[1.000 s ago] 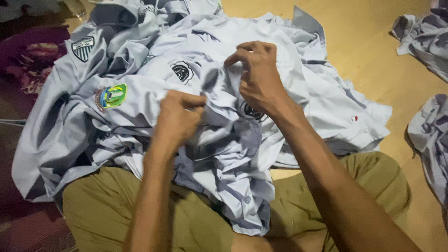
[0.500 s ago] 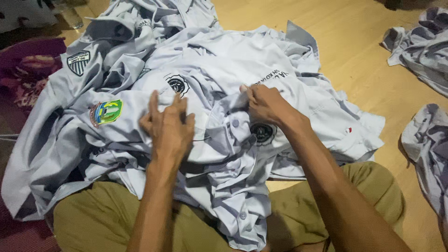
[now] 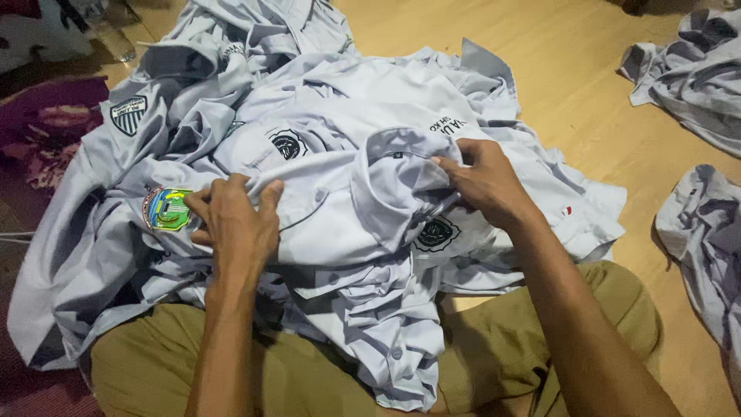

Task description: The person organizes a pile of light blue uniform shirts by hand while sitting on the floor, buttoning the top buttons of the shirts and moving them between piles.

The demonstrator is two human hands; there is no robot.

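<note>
Both your hands pinch the top pale grey cotton shirt (image 3: pixel 340 208), left hand (image 3: pixel 231 220) near, right hand (image 3: pixel 482 181) at its collar; heap unsorted.

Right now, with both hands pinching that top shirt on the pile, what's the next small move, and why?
Probably draw the hands apart. The left hand and right hand each grip the top shirt, which lies bunched and creased between them.

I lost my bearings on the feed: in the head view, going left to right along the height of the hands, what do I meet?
Green and yellow sleeve badge → left hand → white shirt collar → right hand → bare wooden floor → crumpled shirt at the right edge.
</note>
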